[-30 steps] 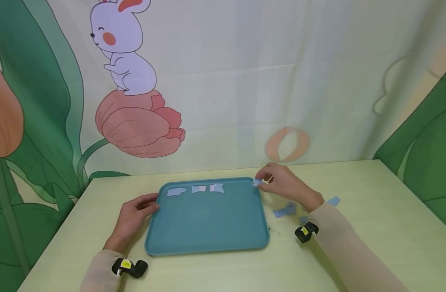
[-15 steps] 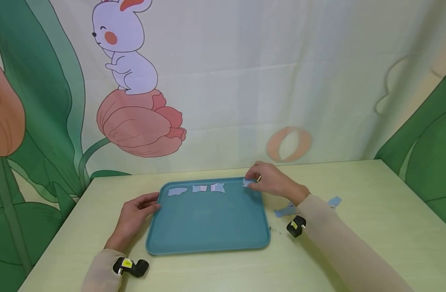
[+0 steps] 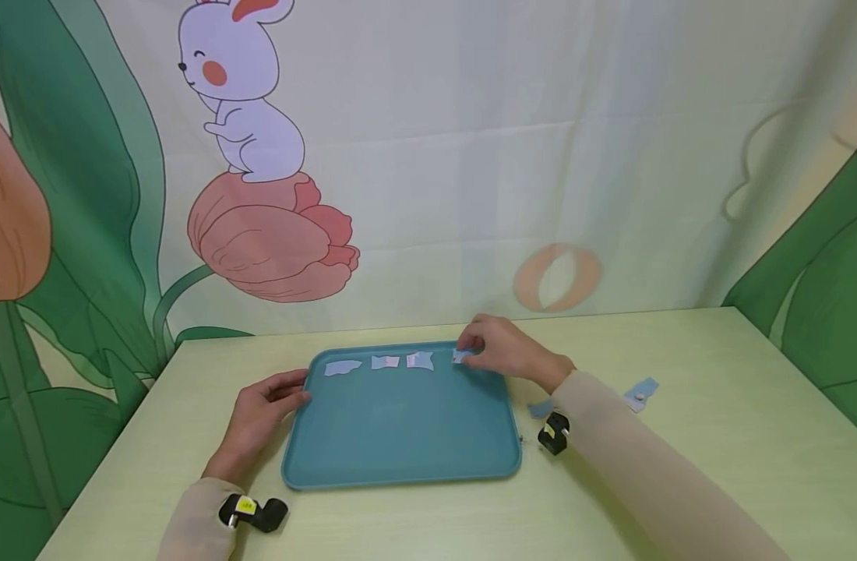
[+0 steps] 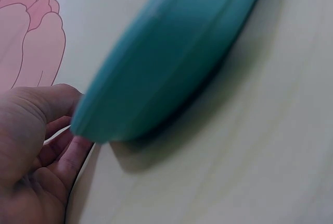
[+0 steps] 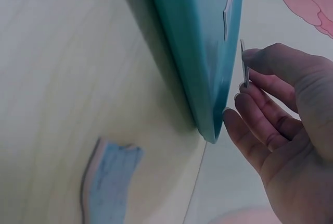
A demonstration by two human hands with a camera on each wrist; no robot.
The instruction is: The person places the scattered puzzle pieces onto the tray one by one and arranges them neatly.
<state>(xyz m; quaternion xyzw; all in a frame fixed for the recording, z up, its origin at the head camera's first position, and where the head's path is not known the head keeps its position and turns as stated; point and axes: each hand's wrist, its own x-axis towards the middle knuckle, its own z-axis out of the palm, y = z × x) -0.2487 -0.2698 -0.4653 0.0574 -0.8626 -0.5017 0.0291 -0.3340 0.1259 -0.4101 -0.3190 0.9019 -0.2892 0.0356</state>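
My right hand (image 3: 502, 347) pinches a small blue puzzle piece (image 3: 460, 356) between thumb and fingers, close over the back right part of the teal tray (image 3: 400, 485). In the right wrist view that piece (image 5: 244, 63) shows edge-on as a thin plate. Along the tray's back lie three pale pieces: a long wavy one (image 3: 342, 367), one with a pink patch (image 3: 385, 361) and a bluish one (image 3: 420, 360). My left hand (image 3: 260, 413) rests against the tray's left rim with relaxed fingers, its thumb (image 4: 65, 99) at the edge.
Right of the tray, a blue piece (image 3: 540, 409) lies partly hidden by my right sleeve, and another piece (image 3: 641, 393) lies beyond the forearm. Behind the pale table (image 3: 218, 366) hangs a curtain (image 3: 435, 195) printed with a rabbit and flowers.
My right hand has moved left, carrying the puzzle piece from the tray's back right corner inward over the tray. The left hand stays at the rim.
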